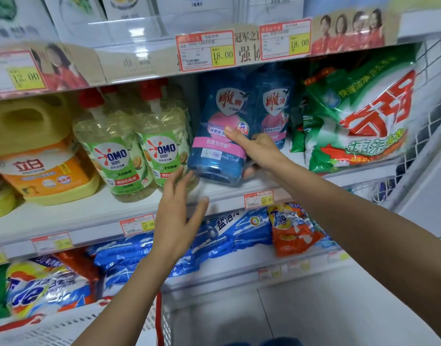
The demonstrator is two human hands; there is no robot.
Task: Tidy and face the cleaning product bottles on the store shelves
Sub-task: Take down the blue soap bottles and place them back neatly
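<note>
The shelf (64, 221) has bare room along its front edge, in front of the green bottles (139, 156). The tipped blue bottle (218, 136) fills the gap between the green bottles and the second blue bottle (273, 108). The big green bag (359, 116) blocks the right end. The shelf above sits low over the bottle tops.

Blue bottle (218, 136), pink label; 2 pale-green OMO bottles (119, 148), red caps; yellow jug (37, 136), orange label.

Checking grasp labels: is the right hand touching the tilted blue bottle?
Touching. The head view shows the right hand gripping the tilted blue bottle, thumb across its pink label.
</note>
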